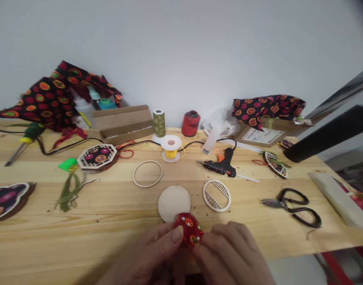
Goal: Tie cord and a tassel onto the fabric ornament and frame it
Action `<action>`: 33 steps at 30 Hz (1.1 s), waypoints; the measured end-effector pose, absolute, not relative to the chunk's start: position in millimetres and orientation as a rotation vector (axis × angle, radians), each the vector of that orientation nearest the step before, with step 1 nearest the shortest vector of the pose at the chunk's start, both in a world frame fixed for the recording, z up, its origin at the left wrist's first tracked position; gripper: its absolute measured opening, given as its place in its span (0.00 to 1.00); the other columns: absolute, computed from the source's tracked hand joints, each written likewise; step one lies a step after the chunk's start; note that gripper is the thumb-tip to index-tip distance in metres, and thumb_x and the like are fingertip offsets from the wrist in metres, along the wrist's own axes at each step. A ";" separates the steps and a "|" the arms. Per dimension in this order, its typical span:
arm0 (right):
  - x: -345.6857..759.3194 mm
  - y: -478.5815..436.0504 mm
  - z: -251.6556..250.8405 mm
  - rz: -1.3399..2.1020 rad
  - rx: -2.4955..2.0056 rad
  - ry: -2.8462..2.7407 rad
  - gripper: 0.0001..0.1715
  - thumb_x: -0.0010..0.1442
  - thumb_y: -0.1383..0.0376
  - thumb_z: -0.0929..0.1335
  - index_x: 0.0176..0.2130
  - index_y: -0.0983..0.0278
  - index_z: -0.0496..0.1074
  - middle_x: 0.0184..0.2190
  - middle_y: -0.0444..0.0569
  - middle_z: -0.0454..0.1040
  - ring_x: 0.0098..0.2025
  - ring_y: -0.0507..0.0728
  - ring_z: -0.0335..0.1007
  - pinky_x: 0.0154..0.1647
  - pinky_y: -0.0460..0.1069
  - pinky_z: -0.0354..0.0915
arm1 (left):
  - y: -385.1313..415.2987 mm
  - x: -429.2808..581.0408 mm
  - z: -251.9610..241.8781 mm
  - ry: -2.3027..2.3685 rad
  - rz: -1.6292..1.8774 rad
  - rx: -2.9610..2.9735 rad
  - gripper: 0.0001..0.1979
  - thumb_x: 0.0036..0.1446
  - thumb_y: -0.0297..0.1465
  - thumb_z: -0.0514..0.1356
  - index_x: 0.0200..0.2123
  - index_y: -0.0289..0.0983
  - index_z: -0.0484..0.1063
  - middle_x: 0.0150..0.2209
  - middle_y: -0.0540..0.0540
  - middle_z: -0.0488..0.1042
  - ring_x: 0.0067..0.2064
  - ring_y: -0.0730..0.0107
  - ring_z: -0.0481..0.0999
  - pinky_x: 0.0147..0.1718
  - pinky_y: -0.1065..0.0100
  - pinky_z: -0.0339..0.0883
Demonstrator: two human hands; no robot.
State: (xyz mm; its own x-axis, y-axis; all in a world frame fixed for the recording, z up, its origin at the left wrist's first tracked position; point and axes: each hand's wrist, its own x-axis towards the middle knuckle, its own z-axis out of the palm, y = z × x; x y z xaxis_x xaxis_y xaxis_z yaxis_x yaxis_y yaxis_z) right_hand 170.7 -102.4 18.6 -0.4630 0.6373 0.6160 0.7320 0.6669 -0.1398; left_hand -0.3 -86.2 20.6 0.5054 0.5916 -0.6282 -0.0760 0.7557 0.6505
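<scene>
Between my two hands, close to the table's front edge, is a piece of red patterned fabric (188, 226) with orange and white motifs. My left hand (159, 247) pinches its left side with the thumb on top. The fingers of my right hand (229, 247) are closed on its right side; their tips are partly hidden. Just beyond the fabric lies a plain round wooden disc (173, 202), partly covered by it. A thin wooden ring (147, 173) lies farther left, and a round lattice frame (216, 195) lies to the right.
Black scissors (291, 206) lie at right, a glue gun (220, 164) behind the lattice frame. Spools of yellow (170, 150), green (159, 123) and red thread (190, 123) stand near the wall. An octagonal ornament (97, 157) and green tassel (68, 192) lie left. A black post (327, 132) slants at right.
</scene>
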 end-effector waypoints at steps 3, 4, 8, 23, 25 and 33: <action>157.1 -98.8 12.3 -0.067 -0.960 -2.174 0.11 0.59 0.73 0.64 0.27 0.63 0.70 0.23 0.41 0.74 0.28 0.52 0.67 0.31 0.48 0.62 | -84.1 -4.4 13.6 0.956 0.511 0.574 0.14 0.47 0.41 0.63 0.29 0.35 0.70 0.20 0.54 0.64 0.19 0.80 0.57 0.18 0.76 0.50; 159.1 -96.5 12.7 0.038 -0.993 -2.169 0.08 0.59 0.71 0.64 0.29 0.63 0.70 0.27 0.43 0.75 0.31 0.52 0.68 0.33 0.47 0.63 | -83.8 -6.6 10.9 0.964 0.534 0.612 0.14 0.47 0.40 0.64 0.28 0.35 0.69 0.21 0.53 0.65 0.20 0.80 0.57 0.18 0.77 0.50; 177.5 -86.6 18.6 0.440 -1.256 -2.073 0.14 0.60 0.69 0.64 0.47 0.64 0.67 0.44 0.52 0.70 0.46 0.55 0.65 0.45 0.49 0.65 | -83.9 -15.0 4.7 1.021 0.515 0.837 0.13 0.53 0.39 0.60 0.31 0.34 0.69 0.24 0.50 0.69 0.21 0.78 0.59 0.17 0.76 0.52; 164.4 -64.9 11.2 0.854 -1.449 -1.950 0.09 0.58 0.69 0.66 0.26 0.62 0.69 0.25 0.43 0.68 0.33 0.53 0.64 0.33 0.48 0.59 | -70.6 -29.3 3.0 1.304 0.472 1.120 0.11 0.53 0.37 0.56 0.32 0.36 0.74 0.25 0.51 0.73 0.20 0.78 0.59 0.19 0.75 0.53; 164.0 -59.9 9.8 0.843 -1.492 -1.940 0.08 0.57 0.69 0.67 0.26 0.62 0.70 0.25 0.43 0.68 0.33 0.53 0.64 0.33 0.48 0.58 | -65.6 -32.2 3.5 1.406 0.501 1.214 0.11 0.52 0.37 0.57 0.29 0.37 0.74 0.23 0.52 0.74 0.21 0.75 0.64 0.21 0.75 0.56; 156.8 -40.5 4.4 0.768 -1.621 -1.909 0.07 0.54 0.68 0.69 0.24 0.61 0.72 0.24 0.43 0.70 0.31 0.54 0.64 0.34 0.49 0.57 | -48.5 -33.9 8.8 1.596 0.496 1.456 0.11 0.53 0.36 0.55 0.28 0.40 0.76 0.26 0.53 0.79 0.31 0.67 0.75 0.31 0.72 0.63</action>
